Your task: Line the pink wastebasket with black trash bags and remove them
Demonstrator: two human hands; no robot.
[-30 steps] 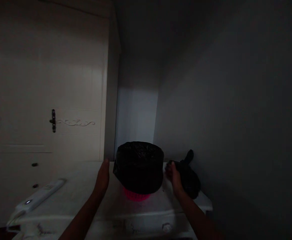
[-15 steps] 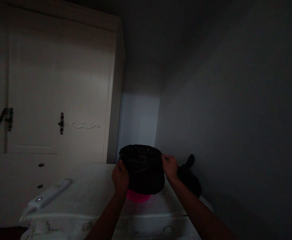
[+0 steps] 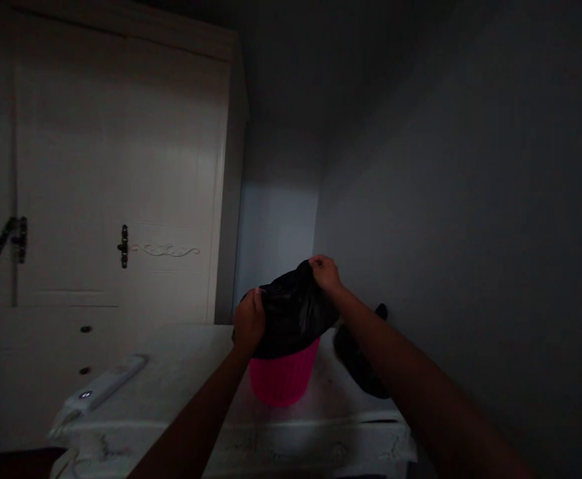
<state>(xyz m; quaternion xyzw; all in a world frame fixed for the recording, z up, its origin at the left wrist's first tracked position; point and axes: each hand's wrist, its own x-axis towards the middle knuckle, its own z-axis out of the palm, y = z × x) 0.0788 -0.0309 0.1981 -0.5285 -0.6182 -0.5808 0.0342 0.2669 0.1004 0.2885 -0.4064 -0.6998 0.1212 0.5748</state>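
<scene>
A bright pink bin [image 3: 281, 380] stands on the white dresser top in front of me. Over its upper part hangs a black plastic bag [image 3: 291, 319], which hides the rim. My left hand [image 3: 249, 320] pinches the bag at its left side, thumb on top. Higher up, at the bag's right corner, my right hand [image 3: 324, 271] grips the plastic and holds it raised. The bag slants upward from left to right between the two hands, and the pink lower wall shows beneath it.
A white power strip [image 3: 106, 386] lies on the left of the white dresser [image 3: 185, 359]. To the right, partly behind my forearm, is a dark bundle [image 3: 358, 366]. A white wardrobe [image 3: 171, 166] rises at the left, and a grey wall [image 3: 445, 199] borders the right.
Both hands have moved up, the right one more, pulling the bag's right side higher. More of the pink bin's wall now shows below the bag.
</scene>
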